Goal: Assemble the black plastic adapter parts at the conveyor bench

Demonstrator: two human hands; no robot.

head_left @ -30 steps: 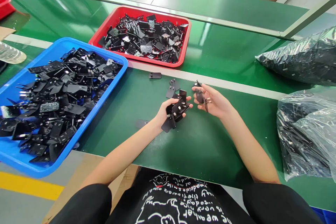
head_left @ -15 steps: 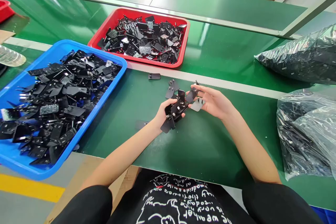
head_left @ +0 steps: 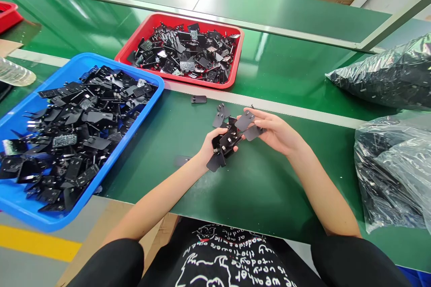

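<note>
My left hand [head_left: 208,147] is closed around a bunch of black plug plates [head_left: 227,141], flat pieces with short pins on them. Some of the bunch sticks out past the fingers at odd angles. In my right hand [head_left: 276,132], two or so similar plates [head_left: 245,120] are pinched between thumb and fingers, just right of the bunch. Both hands are over the green table, close together. Behind them lie a few loose plates [head_left: 218,119] with pins facing up. A single plate [head_left: 198,99] rests farther back, and another [head_left: 182,160] is partly hidden by my left forearm.
A blue tray [head_left: 129,145] heaped with black pieces stands at the left. Behind it is a red tray [head_left: 237,60], also full. Clear plastic bags [head_left: 387,175] of dark parts lie at the right. A clear bottle [head_left: 16,73] is at the far left.
My right hand has turned the plates it holds, so their flat faces show more. One piece that stood up from the left-hand bunch is no longer upright there. My left hand has hardly moved.
</note>
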